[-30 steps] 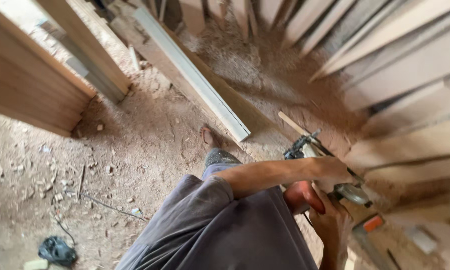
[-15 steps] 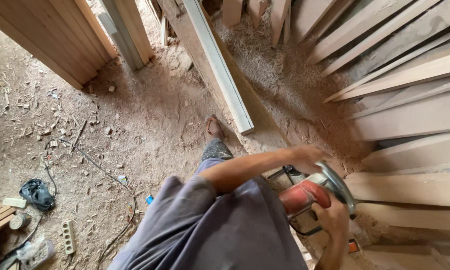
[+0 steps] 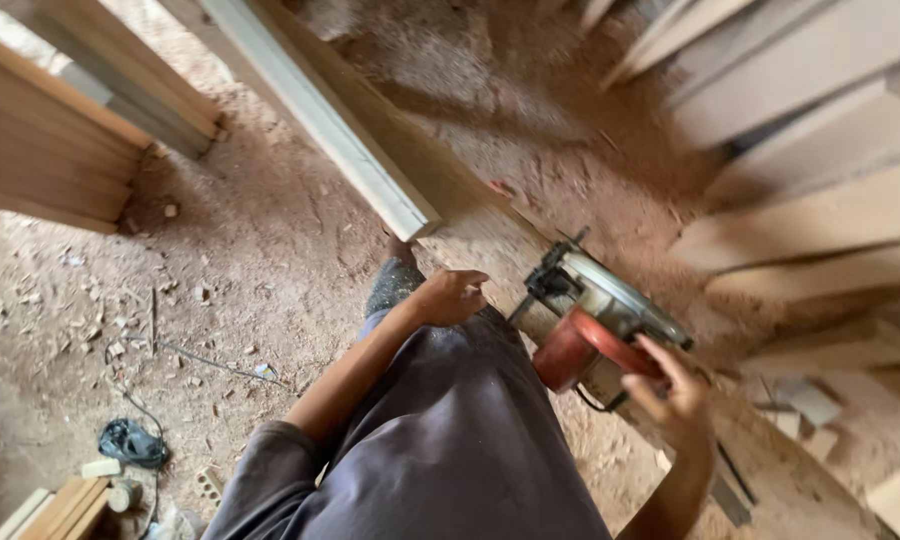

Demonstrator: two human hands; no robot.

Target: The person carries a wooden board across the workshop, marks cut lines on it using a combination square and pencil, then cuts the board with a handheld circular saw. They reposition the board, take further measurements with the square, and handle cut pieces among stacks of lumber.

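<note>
Right hand [image 3: 675,395] gripping the red-bodied circular saw [image 3: 595,320] by its handle, fingers closed around it, left hand [image 3: 450,297] resting loosely curled, empty, on the long pale wooden plank [image 3: 490,235].

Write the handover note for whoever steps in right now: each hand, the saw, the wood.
Left hand: resting on the long plank, near its edge, holding no tool.
Right hand: gripping the red handle of the circular saw, which sits on the same plank.
White-edged board: lies alongside the plank, its end just above the left hand.
Done: saw set on the plank. Whether a cut has started cannot be told; the blade is hidden and the view is blurred.
Left: no finished cut or offcut shows at the saw.
Floor: sawdust, loose cable, stacked boards at right.
</note>
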